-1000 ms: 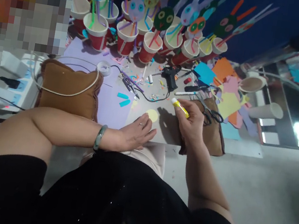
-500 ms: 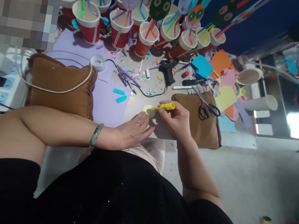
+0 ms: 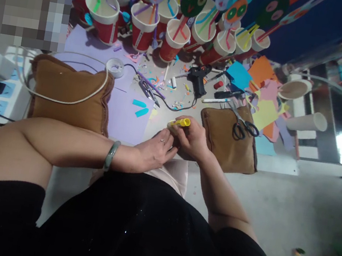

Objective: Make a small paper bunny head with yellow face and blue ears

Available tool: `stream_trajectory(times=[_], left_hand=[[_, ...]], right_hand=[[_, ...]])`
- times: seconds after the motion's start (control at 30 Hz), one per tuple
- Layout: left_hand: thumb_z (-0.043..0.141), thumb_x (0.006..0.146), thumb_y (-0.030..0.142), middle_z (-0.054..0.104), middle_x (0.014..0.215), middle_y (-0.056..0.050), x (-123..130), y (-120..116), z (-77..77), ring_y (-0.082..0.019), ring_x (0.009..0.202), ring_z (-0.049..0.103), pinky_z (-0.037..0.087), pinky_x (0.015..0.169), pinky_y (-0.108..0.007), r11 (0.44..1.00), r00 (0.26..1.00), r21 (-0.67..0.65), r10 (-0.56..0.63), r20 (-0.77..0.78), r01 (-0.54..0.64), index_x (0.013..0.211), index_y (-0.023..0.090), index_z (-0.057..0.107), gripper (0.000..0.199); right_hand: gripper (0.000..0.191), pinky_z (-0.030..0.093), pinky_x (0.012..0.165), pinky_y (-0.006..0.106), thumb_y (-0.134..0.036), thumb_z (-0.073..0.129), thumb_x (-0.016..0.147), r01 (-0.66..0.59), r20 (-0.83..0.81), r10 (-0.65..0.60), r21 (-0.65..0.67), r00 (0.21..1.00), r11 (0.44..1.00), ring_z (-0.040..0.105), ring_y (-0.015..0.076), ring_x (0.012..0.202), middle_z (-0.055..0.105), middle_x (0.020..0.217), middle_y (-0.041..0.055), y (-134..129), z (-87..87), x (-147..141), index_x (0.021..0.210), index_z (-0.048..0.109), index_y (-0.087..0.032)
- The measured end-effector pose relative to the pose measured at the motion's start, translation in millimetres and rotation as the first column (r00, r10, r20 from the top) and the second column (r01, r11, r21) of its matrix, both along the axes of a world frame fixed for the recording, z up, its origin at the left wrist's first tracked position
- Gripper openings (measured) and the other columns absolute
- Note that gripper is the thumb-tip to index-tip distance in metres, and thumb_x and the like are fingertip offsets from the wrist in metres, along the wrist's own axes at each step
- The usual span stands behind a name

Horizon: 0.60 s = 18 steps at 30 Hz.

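One yellow tube (image 3: 184, 122); cup lettering (image 3: 138, 39) illegible

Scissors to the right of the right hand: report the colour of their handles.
Black. The scissors handles show best in the head view, the only view.

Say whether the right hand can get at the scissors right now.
Probably yes: the scissors lie uncovered on the brown cushion beside the right hand, though that hand is holding a yellow tube.
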<state>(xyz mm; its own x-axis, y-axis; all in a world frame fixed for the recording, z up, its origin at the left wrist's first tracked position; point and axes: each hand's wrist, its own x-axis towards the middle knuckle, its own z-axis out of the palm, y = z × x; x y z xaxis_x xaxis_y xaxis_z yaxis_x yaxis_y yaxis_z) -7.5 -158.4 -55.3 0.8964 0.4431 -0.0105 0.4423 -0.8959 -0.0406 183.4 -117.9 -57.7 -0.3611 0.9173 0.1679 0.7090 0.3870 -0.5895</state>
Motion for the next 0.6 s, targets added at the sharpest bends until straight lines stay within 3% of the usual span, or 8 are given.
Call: stream_trajectory(times=[0.2, 0.4, 0.5, 0.6], left_hand=[[0.053, 0.101, 0.037, 0.060, 0.139, -0.033, -1, 2, 2.3, -0.045, 0.133, 0.058, 0.035, 0.115, -0.060, 1.000, 1.000, 0.013, -0.011, 0.002, 0.011, 0.143, 0.001, 0.053, 0.055], [0.059, 0.098, 0.045, 0.059, 0.140, -0.035, -1, 3, 6.5, -0.047, 0.135, 0.056, 0.034, 0.115, -0.062, 0.999, 1.000, -0.035, -0.021, -0.015, 0.020, 0.143, 0.000, 0.052, 0.063], [0.061, 0.097, 0.048, 0.054, 0.145, -0.035, -2, 6, 12.4, -0.047, 0.140, 0.052, 0.031, 0.119, -0.061, 0.997, 0.999, -0.073, -0.010, -0.049, 0.007, 0.147, 0.002, 0.049, 0.069], [0.061, 0.096, 0.056, 0.048, 0.152, -0.035, -3, 9, 19.3, -0.048, 0.146, 0.046, 0.027, 0.121, -0.062, 0.991, 0.994, -0.135, 0.000, -0.110, -0.015, 0.153, 0.005, 0.044, 0.079]], right_hand=[[0.024, 0.055, 0.092, 0.041, -0.035, 0.045, 0.099, -0.034, 0.068, 0.035, -0.010, 0.997, 0.999, 0.069, 0.0259, 0.103, 0.073, 0.113, 0.0140, 2, 4.1, 1, 0.113, 0.059, -0.021], [0.021, 0.057, 0.086, 0.038, -0.034, 0.047, 0.100, -0.100, 0.035, 0.098, 0.064, 0.995, 0.993, 0.070, 0.0242, 0.099, 0.073, 0.110, 0.0128, 5, 0.4, 2, 0.112, 0.058, -0.021], [0.019, 0.057, 0.080, 0.037, -0.038, 0.053, 0.099, -0.051, -0.050, 0.054, 0.060, 0.997, 0.997, 0.070, 0.0227, 0.090, 0.073, 0.103, 0.0099, 6, -0.9, -1, 0.108, 0.060, -0.022], [0.027, 0.054, 0.068, 0.033, -0.048, 0.058, 0.098, 0.071, -0.262, -0.086, -0.064, 0.961, 0.995, 0.064, 0.0171, 0.071, 0.069, 0.084, 0.0033, 10, 0.6, -5, 0.104, 0.061, -0.023]])
